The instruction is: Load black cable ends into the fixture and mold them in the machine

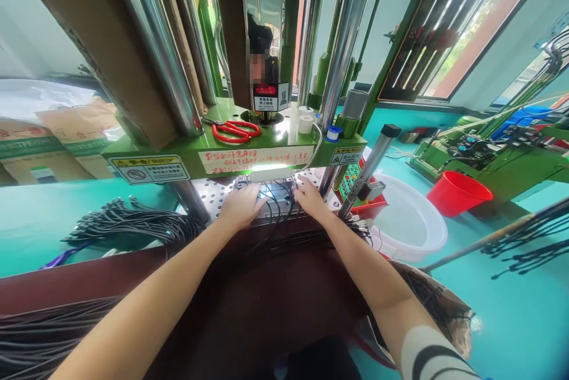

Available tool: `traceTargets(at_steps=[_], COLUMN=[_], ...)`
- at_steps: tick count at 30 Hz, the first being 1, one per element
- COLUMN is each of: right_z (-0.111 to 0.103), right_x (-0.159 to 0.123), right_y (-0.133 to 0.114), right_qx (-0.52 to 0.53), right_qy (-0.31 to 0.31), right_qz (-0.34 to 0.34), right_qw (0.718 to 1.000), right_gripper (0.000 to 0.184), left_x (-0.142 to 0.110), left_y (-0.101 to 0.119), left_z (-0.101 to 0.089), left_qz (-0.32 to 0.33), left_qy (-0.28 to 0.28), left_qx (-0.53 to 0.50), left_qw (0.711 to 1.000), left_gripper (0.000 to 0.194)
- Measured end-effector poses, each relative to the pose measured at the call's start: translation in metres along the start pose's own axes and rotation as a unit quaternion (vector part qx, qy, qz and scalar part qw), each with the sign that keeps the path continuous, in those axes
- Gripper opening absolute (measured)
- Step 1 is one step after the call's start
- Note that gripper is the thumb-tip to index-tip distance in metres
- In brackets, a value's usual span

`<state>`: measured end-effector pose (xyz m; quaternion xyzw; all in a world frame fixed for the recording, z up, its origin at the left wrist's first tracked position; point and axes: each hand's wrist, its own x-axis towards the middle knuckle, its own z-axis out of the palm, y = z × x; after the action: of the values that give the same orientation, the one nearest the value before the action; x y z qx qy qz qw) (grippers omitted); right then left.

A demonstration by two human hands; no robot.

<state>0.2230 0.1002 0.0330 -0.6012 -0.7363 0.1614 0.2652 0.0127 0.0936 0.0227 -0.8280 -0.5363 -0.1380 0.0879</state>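
Observation:
My left hand (242, 205) lies over the left end of a metal mould (278, 195) on the press bed, fingers stretched forward and thumb apart. At the mould's right end is my right hand (310, 197), its fingers curled in with the thumb close to the cables. What it may hold is too small to make out. Several black cables (281, 208) run out of the mould between my hands and hang over the front edge. A bright light shines just above, beneath the green press plate (267, 152), hiding the mould's back.
Red-handled scissors (235, 131) and small white cups (306, 121) sit on the press plate. Steel columns (155, 42) stand on both sides. A cable bundle (128, 220) lies left. At right are a button panel (351, 181), white tub (409, 217) and red bucket (459, 193).

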Motion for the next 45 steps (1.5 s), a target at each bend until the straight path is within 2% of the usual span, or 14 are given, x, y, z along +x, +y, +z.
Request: traceTargets(at_steps=[5, 13, 17, 23, 34, 41, 45], right_z=[0.009, 0.018, 0.021, 0.026, 0.026, 0.03, 0.033], right_x=[0.031, 0.045, 0.049, 0.048, 0.05, 0.052, 0.056], right_y=[-0.014, -0.022, -0.027, -0.03, -0.037, -0.043, -0.04], right_qx=[-0.103, -0.225, -0.257, -0.29, -0.307, -0.296, -0.289], right_qy=[-0.036, -0.071, -0.075, -0.081, -0.09, -0.091, -0.089], right_qz=[-0.011, -0.011, -0.02, -0.034, -0.033, -0.03, -0.032], right_qw=[0.994, 0.972, 0.963, 0.953, 0.947, 0.95, 0.953], right_gripper=[0.033, 0.032, 0.032, 0.029, 0.029, 0.031, 0.031], left_x=[-0.003, -0.003, -0.005, -0.003, 0.002, 0.006, 0.011], left_y=[-0.012, -0.009, -0.01, -0.012, -0.014, -0.014, -0.01], left_z=[0.004, 0.014, 0.013, 0.009, 0.009, 0.014, 0.017], left_qz=[-0.039, -0.082, -0.128, -0.147, -0.153, -0.182, -0.216], left_qy=[-0.034, 0.032, 0.015, -0.018, -0.029, -0.039, -0.034], left_qx=[-0.007, -0.06, -0.096, -0.143, -0.197, -0.218, -0.258], left_qw=[0.999, 0.994, 0.987, 0.979, 0.968, 0.958, 0.941], left_gripper=[0.034, 0.037, 0.041, 0.041, 0.036, 0.035, 0.035])
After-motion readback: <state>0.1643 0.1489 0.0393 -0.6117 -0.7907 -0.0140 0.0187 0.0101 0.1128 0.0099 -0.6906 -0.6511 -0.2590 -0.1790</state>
